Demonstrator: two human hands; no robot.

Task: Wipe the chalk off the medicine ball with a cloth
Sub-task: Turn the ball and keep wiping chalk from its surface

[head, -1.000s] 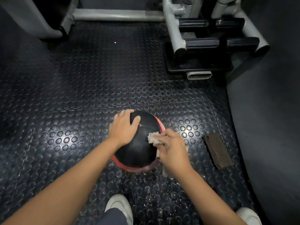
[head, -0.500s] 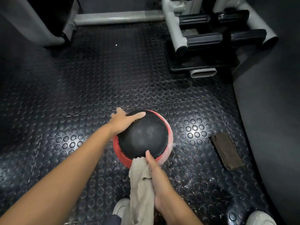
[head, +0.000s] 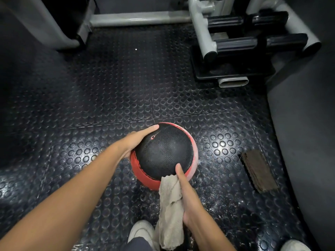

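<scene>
A black and red medicine ball [head: 163, 153] sits on the studded rubber floor in front of me. My left hand [head: 135, 140] cups its upper left side, thumb stretched along the top edge. My right hand [head: 186, 194] holds a beige cloth [head: 171, 211] against the ball's near underside, thumb resting on the black panel. The cloth hangs down from that hand toward my feet. A pale chalky haze shows on the red band at the ball's right.
A dark brown pad [head: 258, 172] lies on the floor to the right. A grey machine frame with black foot rests [head: 241, 42] stands at the back right, and a grey tube [head: 137, 19] runs along the back. My white shoes [head: 142, 231] are below.
My right hand left the ball's right side and dropped to its near underside, the cloth now hanging loose. My left hand slid from the top down to the ball's left side.
</scene>
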